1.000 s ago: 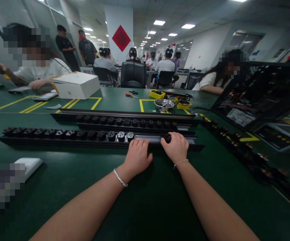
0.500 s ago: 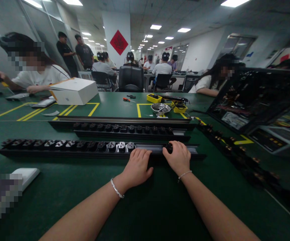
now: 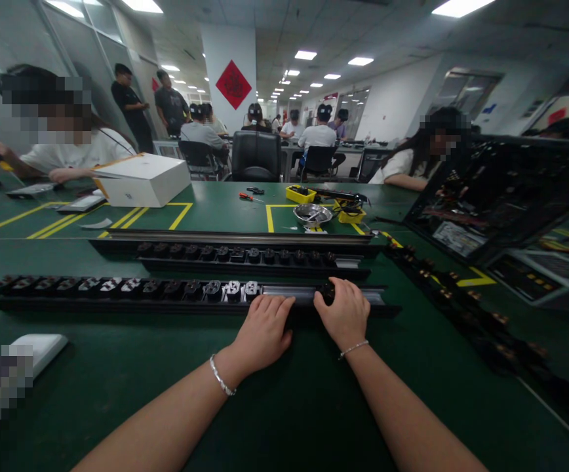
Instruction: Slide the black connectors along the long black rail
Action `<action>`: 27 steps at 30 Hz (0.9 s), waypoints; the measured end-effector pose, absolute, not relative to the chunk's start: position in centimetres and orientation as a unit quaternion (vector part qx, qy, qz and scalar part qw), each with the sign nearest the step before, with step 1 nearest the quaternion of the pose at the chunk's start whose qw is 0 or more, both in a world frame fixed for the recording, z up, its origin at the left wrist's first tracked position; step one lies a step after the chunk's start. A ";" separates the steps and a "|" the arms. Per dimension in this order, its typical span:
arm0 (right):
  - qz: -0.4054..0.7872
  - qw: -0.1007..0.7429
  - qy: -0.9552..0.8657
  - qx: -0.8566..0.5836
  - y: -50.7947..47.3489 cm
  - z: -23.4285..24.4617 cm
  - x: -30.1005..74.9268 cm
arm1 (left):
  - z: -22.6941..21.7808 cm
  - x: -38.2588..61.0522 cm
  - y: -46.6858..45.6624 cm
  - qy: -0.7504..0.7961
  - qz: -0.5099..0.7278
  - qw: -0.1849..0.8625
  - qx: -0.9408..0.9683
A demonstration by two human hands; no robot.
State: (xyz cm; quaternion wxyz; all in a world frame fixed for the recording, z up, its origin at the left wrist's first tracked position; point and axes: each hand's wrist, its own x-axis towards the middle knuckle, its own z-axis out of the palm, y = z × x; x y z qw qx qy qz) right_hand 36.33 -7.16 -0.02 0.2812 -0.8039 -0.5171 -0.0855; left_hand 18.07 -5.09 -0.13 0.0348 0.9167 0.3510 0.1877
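Observation:
A long black socket strip lies across the green table, its left part filled with several socket modules, its right part a bare metal channel. My left hand rests on the strip's near edge with fingers curled over it. My right hand is closed on a small black socket module sitting in the channel. A second similar strip lies just behind.
A chain of wired sockets runs down the right. A metal bowl and yellow bins stand further back, a white box at back left. An open black chassis sits right. Other people work around the tables.
Both hands stay on the near strip; the view has shifted slightly, and the right hand with its module sits a little further left along the channel.

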 end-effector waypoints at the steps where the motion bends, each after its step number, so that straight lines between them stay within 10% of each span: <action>1: -0.086 0.281 -0.517 -0.804 -7.1 0.0 36.3 | -0.2 18.1 -5.1 0.351 0.188 0.034 0.917; 27: -0.090 0.304 -0.500 -0.806 -6.8 -0.2 36.1 | -0.6 17.7 -4.8 0.338 0.197 0.036 0.920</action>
